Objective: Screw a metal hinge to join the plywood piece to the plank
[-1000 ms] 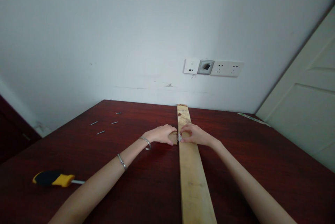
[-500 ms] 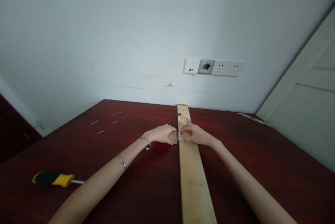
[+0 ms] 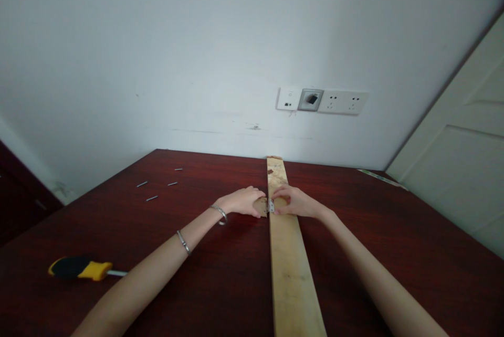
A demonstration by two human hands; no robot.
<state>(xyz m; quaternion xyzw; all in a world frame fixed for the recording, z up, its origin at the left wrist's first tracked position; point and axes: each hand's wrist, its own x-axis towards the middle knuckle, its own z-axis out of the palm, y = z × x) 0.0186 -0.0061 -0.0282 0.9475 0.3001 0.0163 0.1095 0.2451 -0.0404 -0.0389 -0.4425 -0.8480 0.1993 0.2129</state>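
While the left hand (image 3: 243,202) gripped a small tan wooden piece (image 3: 260,206) beside the long pale wooden board (image 3: 293,269), the right hand (image 3: 299,202) pinched a small silver metal plate (image 3: 271,206) on the board, seemingly to steady both.

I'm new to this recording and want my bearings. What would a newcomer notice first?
Probably the long pale wooden plank, running up the dark red tabletop to its back edge. Midway, the left hand grips a small brown board at the plank's left side, with the right hand at a small silver metal plate. The yellow-and-black screwdriver stands out at lower left.
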